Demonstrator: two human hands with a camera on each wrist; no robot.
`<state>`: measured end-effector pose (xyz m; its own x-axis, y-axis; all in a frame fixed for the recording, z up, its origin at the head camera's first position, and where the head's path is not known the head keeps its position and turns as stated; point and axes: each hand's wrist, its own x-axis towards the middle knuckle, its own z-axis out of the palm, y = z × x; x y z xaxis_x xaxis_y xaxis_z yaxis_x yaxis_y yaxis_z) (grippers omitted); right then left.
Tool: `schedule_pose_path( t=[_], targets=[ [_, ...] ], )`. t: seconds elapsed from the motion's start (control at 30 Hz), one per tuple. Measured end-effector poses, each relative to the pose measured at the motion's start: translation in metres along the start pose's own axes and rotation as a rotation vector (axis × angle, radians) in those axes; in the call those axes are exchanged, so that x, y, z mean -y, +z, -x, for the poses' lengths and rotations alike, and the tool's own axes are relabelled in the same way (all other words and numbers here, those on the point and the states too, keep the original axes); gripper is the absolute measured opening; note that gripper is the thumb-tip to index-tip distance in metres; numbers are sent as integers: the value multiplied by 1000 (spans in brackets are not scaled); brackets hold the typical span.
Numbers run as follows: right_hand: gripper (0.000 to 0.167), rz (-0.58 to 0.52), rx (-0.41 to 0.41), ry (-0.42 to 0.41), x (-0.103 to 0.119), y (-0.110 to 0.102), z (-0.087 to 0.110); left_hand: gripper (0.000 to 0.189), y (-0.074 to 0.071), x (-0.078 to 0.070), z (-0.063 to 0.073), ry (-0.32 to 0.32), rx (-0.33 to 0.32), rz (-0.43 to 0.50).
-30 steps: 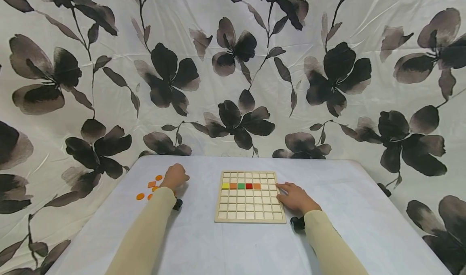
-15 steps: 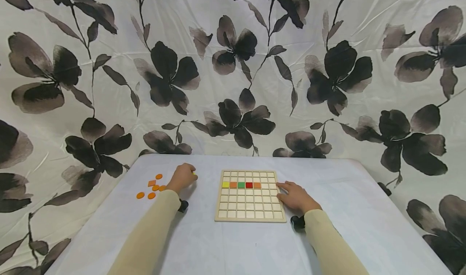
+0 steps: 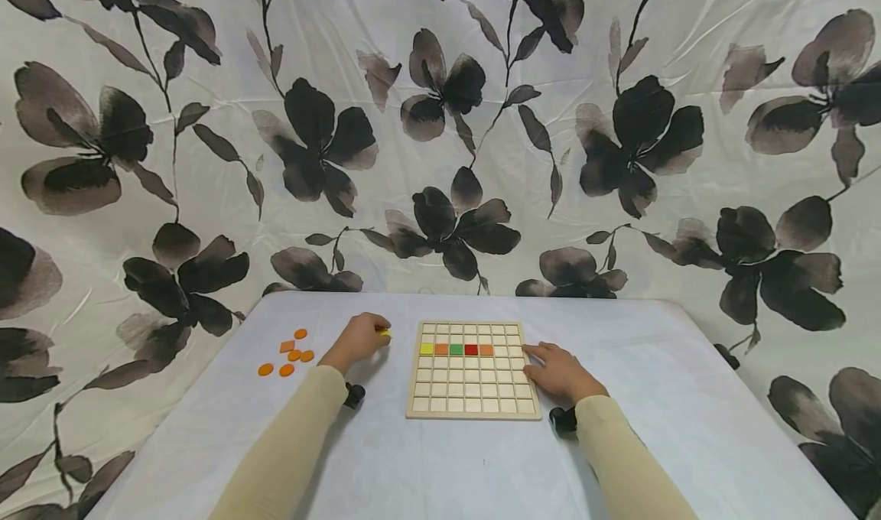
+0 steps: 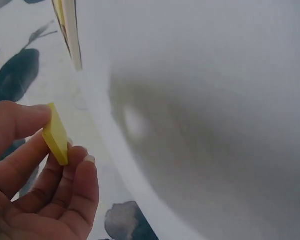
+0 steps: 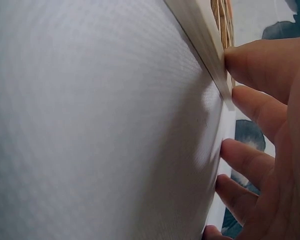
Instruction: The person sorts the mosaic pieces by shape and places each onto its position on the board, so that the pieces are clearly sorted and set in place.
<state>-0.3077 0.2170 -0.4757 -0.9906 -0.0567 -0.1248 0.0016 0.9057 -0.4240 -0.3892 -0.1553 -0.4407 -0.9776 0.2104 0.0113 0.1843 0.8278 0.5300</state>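
Note:
My left hand [image 3: 359, 339] pinches a yellow square tile [image 4: 56, 136] between thumb and fingers, held over the table just left of the wooden grid board [image 3: 473, 411]. In the left wrist view the tile is tilted on edge. My right hand [image 3: 560, 373] lies at the board's right side, its fingers extended, with thumb and fingertip at the wooden rim [image 5: 202, 35] in the right wrist view. One row of the board carries a yellow tile [image 3: 427, 349], a green tile [image 3: 456, 350], a red tile [image 3: 471, 350] and two orange ones.
Several round orange pieces [image 3: 265, 370] and an orange square tile [image 3: 287, 346] lie on the left of the white-covered table [image 3: 440, 474]. A floral curtain [image 3: 440, 122] hangs behind the table's far edge.
The left hand has moved right from the loose orange pieces toward the board, carrying the yellow tile. More of the orange pieces are uncovered. The right hand has stayed at the board.

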Motion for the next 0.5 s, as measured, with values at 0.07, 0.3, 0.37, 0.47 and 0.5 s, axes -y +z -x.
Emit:
schedule_pose_path(
  t=[0.07,0.3,0.37,0.47,0.5],
  targets=[
    [53,0,2,2,1,0,1,34,2,-2,0,16,4,2],
    [53,-8,6,15,2,-1,2,31,8,-10,2,123,-7,-10],
    [53,-8,4,14,2,-1,2,31,9,-14,3,140,-4,-9],
    [53,-3,4,10,2,-1,2,32,11,-20,4,154,12,-3],
    [53,-1,4,9,2,-1,2,32,11,-22,4,156,19,2]
  ],
)
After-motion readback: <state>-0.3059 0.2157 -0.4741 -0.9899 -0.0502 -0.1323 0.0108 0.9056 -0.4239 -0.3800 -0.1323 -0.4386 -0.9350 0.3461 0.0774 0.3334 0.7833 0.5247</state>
